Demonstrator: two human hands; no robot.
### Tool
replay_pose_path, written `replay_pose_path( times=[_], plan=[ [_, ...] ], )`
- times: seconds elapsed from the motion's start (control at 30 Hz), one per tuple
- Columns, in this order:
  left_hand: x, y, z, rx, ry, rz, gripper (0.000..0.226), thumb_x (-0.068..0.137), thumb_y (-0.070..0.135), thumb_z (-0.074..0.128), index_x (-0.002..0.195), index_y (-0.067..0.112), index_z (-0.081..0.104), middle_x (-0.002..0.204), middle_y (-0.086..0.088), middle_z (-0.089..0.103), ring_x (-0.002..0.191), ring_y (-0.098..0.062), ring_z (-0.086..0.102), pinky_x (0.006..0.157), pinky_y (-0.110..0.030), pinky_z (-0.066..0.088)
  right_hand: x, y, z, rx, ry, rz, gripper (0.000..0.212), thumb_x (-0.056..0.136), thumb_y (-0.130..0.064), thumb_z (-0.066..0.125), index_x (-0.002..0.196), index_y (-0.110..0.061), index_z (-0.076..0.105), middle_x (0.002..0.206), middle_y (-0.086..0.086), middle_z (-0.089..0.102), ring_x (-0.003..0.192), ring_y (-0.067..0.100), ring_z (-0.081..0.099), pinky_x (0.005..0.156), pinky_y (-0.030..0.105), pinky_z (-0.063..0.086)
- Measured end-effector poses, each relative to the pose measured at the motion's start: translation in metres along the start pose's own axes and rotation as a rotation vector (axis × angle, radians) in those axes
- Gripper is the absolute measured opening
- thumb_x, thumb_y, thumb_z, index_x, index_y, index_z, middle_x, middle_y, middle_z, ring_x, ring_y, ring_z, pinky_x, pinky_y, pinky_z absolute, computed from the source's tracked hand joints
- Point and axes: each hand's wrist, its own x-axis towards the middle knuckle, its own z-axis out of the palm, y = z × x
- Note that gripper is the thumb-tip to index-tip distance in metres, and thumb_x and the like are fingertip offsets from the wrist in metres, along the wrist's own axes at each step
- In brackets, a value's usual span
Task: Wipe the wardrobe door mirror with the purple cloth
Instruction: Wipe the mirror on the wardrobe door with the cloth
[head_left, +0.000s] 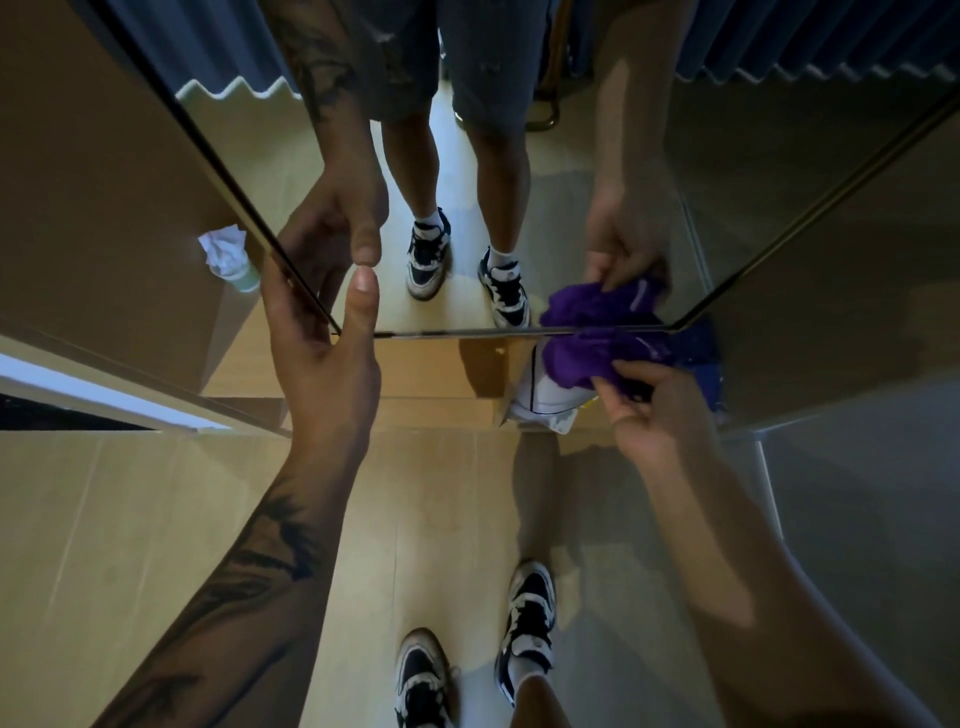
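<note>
The wardrobe door mirror (561, 218) fills the upper middle of the view, and its bottom edge runs across the centre. My left hand (322, 353) grips the mirror door's lower left edge, with the thumb on the glass and the fingers behind the edge. The purple cloth (587, 358) is bunched against the mirror's lower right corner. My right hand (660, 410) pinches it from below. Both hands and the cloth are reflected in the glass.
A crumpled white paper and a pale green bottle (231, 260) sit to the left of the door. A white bag (545, 410) and a blue item (706, 364) lie under the cloth. My shoes (524, 623) stand on the light wooden floor (156, 519).
</note>
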Motion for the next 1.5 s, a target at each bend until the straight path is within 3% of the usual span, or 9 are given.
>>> replay_pose_path(
  times=[0.13, 0.3, 0.47, 0.63, 0.73, 0.87, 1.1, 1.3, 1.5],
  plan=[
    [0.004, -0.010, -0.001, 0.122, 0.020, 0.037, 0.043, 0.103, 0.023, 0.061, 0.135, 0.041, 0.039, 0.138, 0.018, 0.056, 0.133, 0.002, 0.052, 0.112, -0.022, 0.039, 0.005, 0.000, 0.001, 0.004, 0.064, -0.005, 0.026, 0.090, 0.013, 0.061, 0.106, -0.007, 0.067, 0.115, 0.011, 0.063, 0.114, 0.032, 0.061, 0.098, 0.038, 0.056],
    [0.005, -0.016, -0.003, 0.214, 0.045, 0.069, 0.051, 0.103, 0.028, 0.060, 0.149, 0.023, 0.038, 0.145, 0.010, 0.055, 0.135, 0.001, 0.050, 0.116, -0.030, 0.041, -0.003, 0.004, 0.011, 0.033, -0.037, 0.107, 0.019, 0.094, 0.012, 0.053, 0.097, -0.005, 0.060, 0.099, 0.012, 0.062, 0.087, 0.022, 0.066, 0.070, 0.027, 0.062],
    [0.006, -0.019, -0.002, 0.248, 0.070, 0.081, 0.051, 0.104, 0.028, 0.059, 0.148, 0.014, 0.039, 0.144, 0.005, 0.056, 0.135, -0.003, 0.052, 0.116, -0.033, 0.041, -0.013, 0.034, 0.035, 0.195, -0.061, 0.208, 0.063, 0.068, 0.020, 0.063, 0.127, -0.003, 0.066, 0.121, 0.019, 0.073, 0.110, 0.034, 0.070, 0.071, 0.039, 0.063],
    [0.007, -0.022, -0.004, 0.216, 0.077, 0.104, 0.055, 0.103, 0.028, 0.060, 0.150, 0.011, 0.038, 0.146, -0.002, 0.055, 0.138, -0.010, 0.051, 0.118, -0.043, 0.039, -0.006, 0.012, 0.013, 0.138, -0.005, 0.093, 0.024, 0.086, 0.006, 0.063, 0.092, -0.012, 0.078, 0.100, 0.012, 0.070, 0.107, 0.028, 0.066, 0.098, 0.040, 0.058],
    [0.006, -0.018, -0.003, 0.224, 0.088, 0.079, 0.046, 0.102, 0.030, 0.061, 0.142, 0.035, 0.039, 0.142, 0.007, 0.057, 0.134, -0.005, 0.053, 0.116, -0.042, 0.042, 0.002, -0.004, -0.001, 0.221, 0.074, 0.060, 0.022, 0.093, 0.010, 0.056, 0.109, 0.000, 0.067, 0.108, 0.017, 0.065, 0.109, 0.033, 0.062, 0.070, 0.036, 0.065],
    [0.004, -0.015, -0.001, 0.214, 0.097, 0.082, 0.047, 0.102, 0.027, 0.062, 0.140, 0.038, 0.037, 0.140, 0.011, 0.058, 0.132, 0.000, 0.054, 0.115, -0.036, 0.043, -0.010, 0.016, 0.010, 0.064, -0.047, 0.044, 0.027, 0.087, 0.008, 0.060, 0.108, -0.007, 0.068, 0.110, 0.014, 0.070, 0.111, 0.033, 0.066, 0.099, 0.044, 0.057],
    [0.004, -0.020, -0.001, 0.253, 0.132, 0.055, 0.054, 0.100, 0.034, 0.064, 0.148, 0.028, 0.040, 0.144, 0.009, 0.057, 0.134, -0.002, 0.053, 0.114, -0.045, 0.044, -0.014, 0.037, 0.040, 0.161, -0.046, 0.193, 0.035, 0.085, 0.019, 0.054, 0.110, -0.002, 0.068, 0.106, 0.016, 0.074, 0.104, 0.032, 0.069, 0.069, 0.038, 0.059],
    [0.003, -0.017, 0.001, 0.284, 0.137, 0.072, 0.065, 0.102, 0.034, 0.062, 0.156, 0.014, 0.033, 0.149, 0.002, 0.054, 0.139, -0.005, 0.048, 0.118, -0.040, 0.039, -0.008, -0.010, -0.008, -0.119, -0.105, -0.054, 0.015, 0.090, -0.001, 0.064, 0.087, -0.014, 0.069, 0.109, 0.013, 0.060, 0.104, 0.023, 0.061, 0.099, 0.034, 0.053],
    [0.003, -0.018, 0.001, 0.326, 0.162, 0.054, 0.067, 0.101, 0.039, 0.062, 0.157, 0.019, 0.031, 0.149, 0.004, 0.054, 0.138, -0.003, 0.049, 0.116, -0.041, 0.041, -0.010, 0.023, 0.022, 0.040, -0.097, 0.085, 0.055, 0.073, 0.018, 0.063, 0.123, -0.005, 0.066, 0.117, 0.016, 0.069, 0.108, 0.033, 0.068, 0.068, 0.035, 0.063]
  ],
)
